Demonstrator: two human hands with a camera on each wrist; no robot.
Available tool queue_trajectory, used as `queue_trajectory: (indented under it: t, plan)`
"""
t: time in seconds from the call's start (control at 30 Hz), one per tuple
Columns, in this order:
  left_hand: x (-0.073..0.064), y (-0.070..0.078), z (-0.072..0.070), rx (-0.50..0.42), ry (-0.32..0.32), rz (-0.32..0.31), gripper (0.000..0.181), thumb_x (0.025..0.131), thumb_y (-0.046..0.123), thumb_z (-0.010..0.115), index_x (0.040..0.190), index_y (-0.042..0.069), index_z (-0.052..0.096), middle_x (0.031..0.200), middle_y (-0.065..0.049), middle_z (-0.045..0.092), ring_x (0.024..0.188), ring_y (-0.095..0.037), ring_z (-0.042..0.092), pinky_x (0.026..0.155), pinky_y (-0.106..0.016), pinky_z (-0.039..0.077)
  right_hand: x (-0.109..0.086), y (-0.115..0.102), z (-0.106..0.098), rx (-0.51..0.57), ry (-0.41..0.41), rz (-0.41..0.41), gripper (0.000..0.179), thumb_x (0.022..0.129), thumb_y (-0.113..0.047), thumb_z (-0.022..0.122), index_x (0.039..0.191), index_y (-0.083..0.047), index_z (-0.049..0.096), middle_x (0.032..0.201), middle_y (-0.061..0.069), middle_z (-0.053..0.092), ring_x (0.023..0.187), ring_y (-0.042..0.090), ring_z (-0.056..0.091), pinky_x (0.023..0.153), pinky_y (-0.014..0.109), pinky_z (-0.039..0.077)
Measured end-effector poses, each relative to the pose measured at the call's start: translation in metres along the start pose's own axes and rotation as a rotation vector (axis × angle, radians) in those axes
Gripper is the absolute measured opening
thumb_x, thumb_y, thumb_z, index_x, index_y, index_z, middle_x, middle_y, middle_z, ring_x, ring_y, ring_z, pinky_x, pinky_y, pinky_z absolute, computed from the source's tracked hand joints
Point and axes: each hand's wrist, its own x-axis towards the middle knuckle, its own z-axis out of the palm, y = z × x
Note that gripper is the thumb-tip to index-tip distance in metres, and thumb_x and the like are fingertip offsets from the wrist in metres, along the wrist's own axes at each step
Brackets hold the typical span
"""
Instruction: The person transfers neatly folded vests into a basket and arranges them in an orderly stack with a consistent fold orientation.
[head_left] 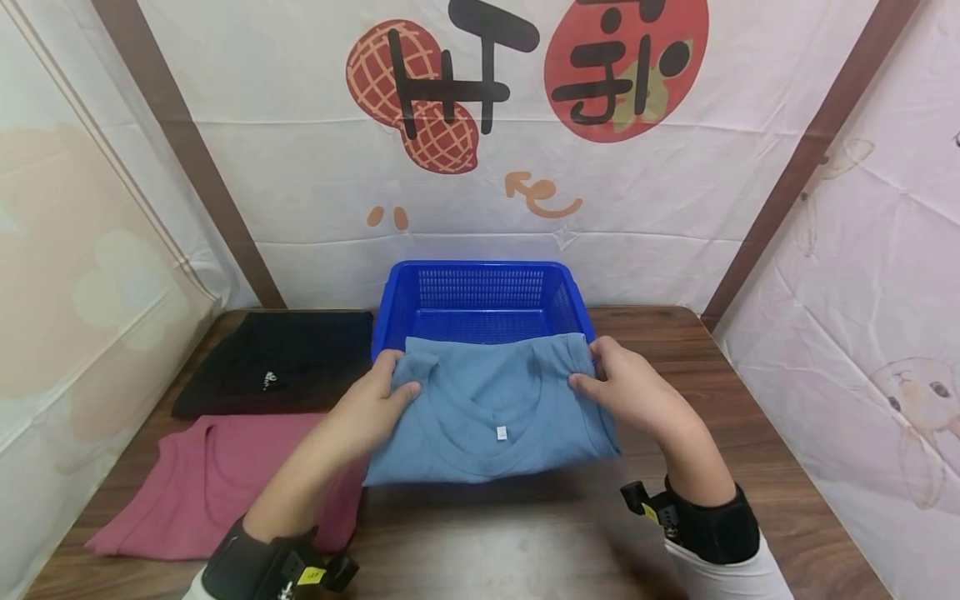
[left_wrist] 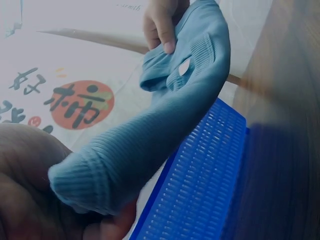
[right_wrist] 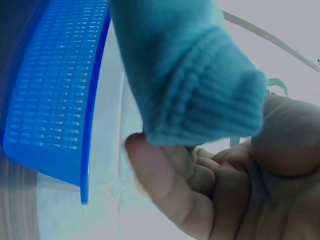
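A folded light-blue shirt (head_left: 480, 408) with a round neckline and a small white label hangs in the air between both hands in the head view. My left hand (head_left: 378, 404) grips its left upper edge, thumb on the front. At the opposite upper corner my right hand (head_left: 626, 387) pinches the fabric the same way. Just behind the shirt stands a blue plastic basket (head_left: 480, 287), its front part hidden by the cloth. In the left wrist view the shirt (left_wrist: 150, 135) stretches from one hand to the other, above the basket's perforated side (left_wrist: 200, 175).
On the left of the wooden table (head_left: 750, 450) lie a folded black garment (head_left: 300, 358) with small white lettering and, nearer, a folded pink garment (head_left: 232, 475). Printed cloth walls (head_left: 300, 183) close off the back and both sides.
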Motion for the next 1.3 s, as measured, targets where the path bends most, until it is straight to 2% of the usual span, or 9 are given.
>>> queue_trajectory:
  t: [0.33,0.53,0.7,0.9,1.3]
  plan:
    - [0.003,0.000,0.003,-0.061,0.082,0.030,0.035,0.109,0.021,0.045,0.140,0.006,0.039,0.132,-0.020,0.058,0.116,-0.033,0.056,0.102,-0.057,0.044,0.005,0.000,0.005,0.036,0.091,0.003,0.035,0.102,-0.031,0.063,0.122,-0.006,0.047,0.083,0.007,0.048,0.071,0.021,0.048,0.061,0.034,0.041]
    - [0.007,-0.001,0.006,-0.122,0.088,0.013,0.036,0.106,0.018,0.044,0.139,0.005,0.037,0.127,-0.020,0.058,0.115,-0.032,0.055,0.102,-0.054,0.043,0.011,0.000,0.010,0.071,0.142,-0.027,0.033,0.103,-0.032,0.061,0.122,-0.009,0.047,0.082,0.006,0.046,0.069,0.020,0.045,0.061,0.034,0.039]
    - [0.008,-0.003,0.005,-0.133,0.114,0.035,0.034,0.108,0.018,0.045,0.138,0.004,0.038,0.129,-0.020,0.057,0.117,-0.033,0.054,0.104,-0.056,0.042,0.015,0.002,0.013,0.085,0.172,-0.045,0.032,0.103,-0.033,0.061,0.122,-0.010,0.048,0.083,0.006,0.047,0.070,0.021,0.046,0.062,0.035,0.039]
    - [0.010,-0.006,0.003,-0.162,0.147,0.052,0.034,0.109,0.019,0.047,0.140,0.007,0.040,0.135,-0.019,0.056,0.120,-0.034,0.054,0.106,-0.059,0.041,0.021,0.006,0.016,0.122,0.204,-0.025,0.032,0.104,-0.034,0.059,0.124,-0.012,0.049,0.089,0.008,0.053,0.077,0.023,0.051,0.066,0.036,0.043]
    - [0.017,-0.013,0.001,-0.188,0.187,0.032,0.032,0.108,0.016,0.050,0.137,0.006,0.044,0.132,-0.019,0.057,0.117,-0.033,0.053,0.104,-0.055,0.041,0.034,0.012,0.024,0.162,0.276,-0.035,0.031,0.103,-0.034,0.061,0.123,-0.013,0.050,0.101,0.009,0.061,0.090,0.026,0.057,0.076,0.039,0.046]
